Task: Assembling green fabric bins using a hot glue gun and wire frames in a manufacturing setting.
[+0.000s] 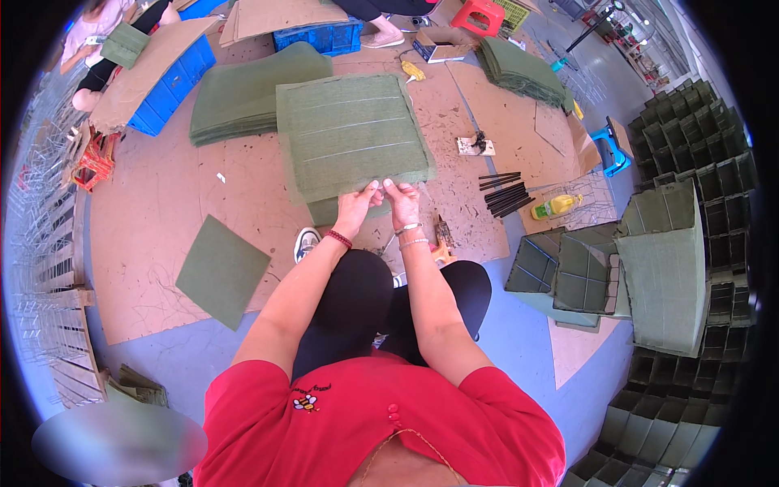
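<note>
A square green mesh sheet (353, 114) lies before me, with pale straight wires running across it. At its near edge, my left hand (359, 204) is closed with thumb and fingertips pinched together. Close beside it, my right hand (402, 203) pinches the same edge; any small piece between the fingertips is too small to make out. Part of another green sheet (324, 213) shows below the near edge. Just right of my right wrist, a pair of pliers (442, 235) with orange handles rests near my knee.
Stacks of green sheets (235, 89) lie on cardboard (146, 243), with a loose sheet (222, 272) at left. Black sticks (507, 197), a yellow bottle (557, 206) and green wire-framed boxes (584, 272) are at right. Beyond are blue crates (174, 89) and other people (97, 49).
</note>
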The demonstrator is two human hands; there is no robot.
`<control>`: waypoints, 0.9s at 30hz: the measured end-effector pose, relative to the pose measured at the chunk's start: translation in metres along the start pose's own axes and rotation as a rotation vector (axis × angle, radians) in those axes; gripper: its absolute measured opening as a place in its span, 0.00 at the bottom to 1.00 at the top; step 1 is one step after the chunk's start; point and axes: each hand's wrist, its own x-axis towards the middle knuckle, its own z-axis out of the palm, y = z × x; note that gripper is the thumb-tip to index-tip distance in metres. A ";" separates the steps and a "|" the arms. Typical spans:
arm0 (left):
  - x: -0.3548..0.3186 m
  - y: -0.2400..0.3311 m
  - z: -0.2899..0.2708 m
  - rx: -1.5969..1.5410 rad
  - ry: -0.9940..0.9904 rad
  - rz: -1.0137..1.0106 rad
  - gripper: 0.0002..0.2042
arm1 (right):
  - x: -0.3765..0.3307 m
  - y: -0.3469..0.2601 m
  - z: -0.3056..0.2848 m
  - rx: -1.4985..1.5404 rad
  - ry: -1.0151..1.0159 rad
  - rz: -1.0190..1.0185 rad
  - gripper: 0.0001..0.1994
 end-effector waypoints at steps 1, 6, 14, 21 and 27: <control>0.002 -0.003 -0.002 -0.001 0.006 -0.001 0.14 | -0.001 0.000 0.002 0.000 -0.003 0.005 0.03; 0.001 0.000 -0.010 -0.108 -0.102 -0.071 0.15 | -0.002 -0.004 0.002 -0.022 -0.026 0.047 0.06; -0.018 0.024 -0.029 -0.157 -0.062 -0.096 0.16 | -0.020 0.003 0.028 0.209 -0.095 0.203 0.05; -0.012 0.016 -0.038 -0.061 -0.019 -0.007 0.12 | -0.022 0.014 0.040 0.102 -0.010 0.076 0.07; -0.007 0.007 -0.036 -0.057 -0.015 -0.027 0.10 | -0.015 0.022 0.036 0.010 0.059 0.019 0.07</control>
